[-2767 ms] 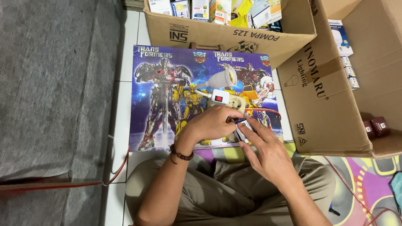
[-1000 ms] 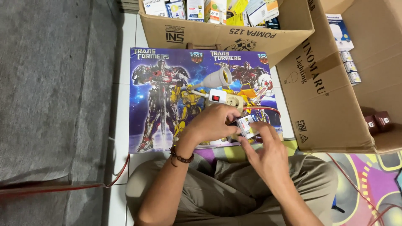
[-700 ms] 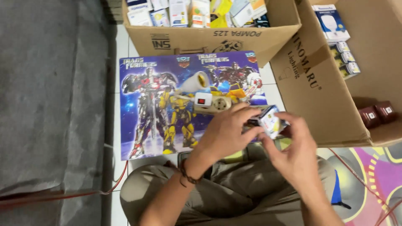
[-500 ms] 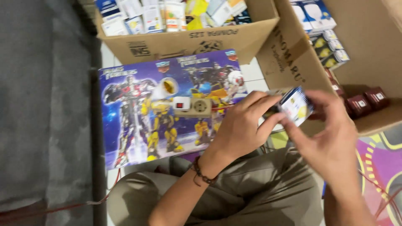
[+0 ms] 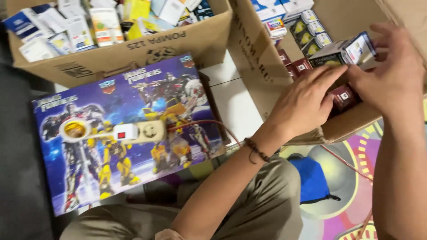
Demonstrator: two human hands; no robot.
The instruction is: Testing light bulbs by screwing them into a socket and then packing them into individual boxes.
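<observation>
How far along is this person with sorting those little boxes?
Done, it seems: small boxes already sit in rows inside the right carton, including dark red ones. In hand: the left hand and right hand together hold one small box over that carton, not yet set down. Left: the other carton holds many mixed packets, so plenty may remain. The socket strip lies untouched on the robot-print board.

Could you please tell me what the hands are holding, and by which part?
A small rectangular printed carton, held between both hands: left hand at its near end, right hand at its far end.
</observation>
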